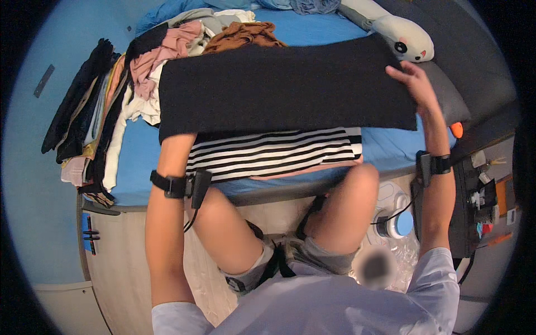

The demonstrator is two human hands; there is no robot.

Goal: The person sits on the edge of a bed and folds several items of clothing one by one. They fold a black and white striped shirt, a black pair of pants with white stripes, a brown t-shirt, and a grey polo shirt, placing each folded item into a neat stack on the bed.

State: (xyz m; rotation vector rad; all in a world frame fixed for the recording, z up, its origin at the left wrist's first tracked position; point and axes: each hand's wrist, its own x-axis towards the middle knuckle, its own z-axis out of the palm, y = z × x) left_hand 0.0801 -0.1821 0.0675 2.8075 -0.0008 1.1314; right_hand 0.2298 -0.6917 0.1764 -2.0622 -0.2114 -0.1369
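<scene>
A wide piece of black fabric (272, 88), perhaps a folded garment, is stretched across in front of me above the bed. My right hand (412, 81) grips its right edge, with fingertips showing over the fabric. My left hand is hidden beneath the fabric's left end; only the forearm shows. Partly under the black fabric lies a folded black-and-white striped garment (272, 155), with a pink edge showing below it, on the blue bed sheet (134, 163).
Hanging or stacked clothes (90, 113) line the left side. A rumpled pile with a pink garment (178, 42) and a brown garment (247, 35) lies behind. A white plush toy (404, 39) and grey cushion (448, 92) sit right. A blue-lidded container (404, 223) stands on the floor.
</scene>
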